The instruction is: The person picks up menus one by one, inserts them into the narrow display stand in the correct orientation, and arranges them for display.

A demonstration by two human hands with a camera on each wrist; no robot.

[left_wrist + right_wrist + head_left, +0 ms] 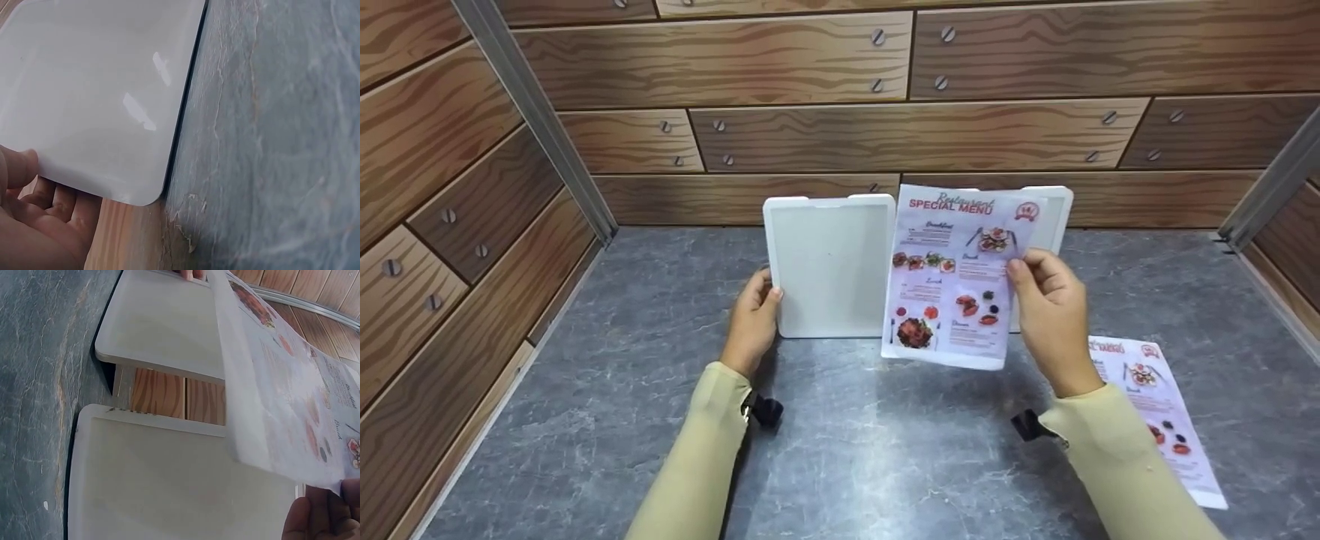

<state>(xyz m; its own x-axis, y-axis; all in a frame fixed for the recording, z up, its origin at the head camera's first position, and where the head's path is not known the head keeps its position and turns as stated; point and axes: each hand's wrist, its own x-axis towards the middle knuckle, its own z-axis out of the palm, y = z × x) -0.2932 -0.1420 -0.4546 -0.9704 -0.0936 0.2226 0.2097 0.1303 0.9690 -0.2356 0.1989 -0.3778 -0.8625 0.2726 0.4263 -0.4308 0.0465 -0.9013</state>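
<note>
My left hand (pixel 752 319) grips the left edge of a white rectangular panel (pixel 832 270) with a raised rim, standing upright on the table. In the left wrist view, the thumb (pixel 22 167) lies on the panel's front while the fingers go behind it. Between thumb and fingers, my right hand (pixel 1051 315) pinches the right edge of a printed menu sheet (pixel 945 300) headed "Special Menu". That sheet hangs in front of a second white panel (pixel 1054 210) and hides most of it. The right wrist view shows a gap between the first panel (pixel 163 320) and the second panel (pixel 169 478).
Another menu sheet (pixel 1174 405) lies on the grey marbled table (pixel 840 465) at the right, partly under the right forearm. Wood-patterned walls (pixel 810 139) enclose the table at the back and sides, with metal strips (pixel 547 120) at the corners.
</note>
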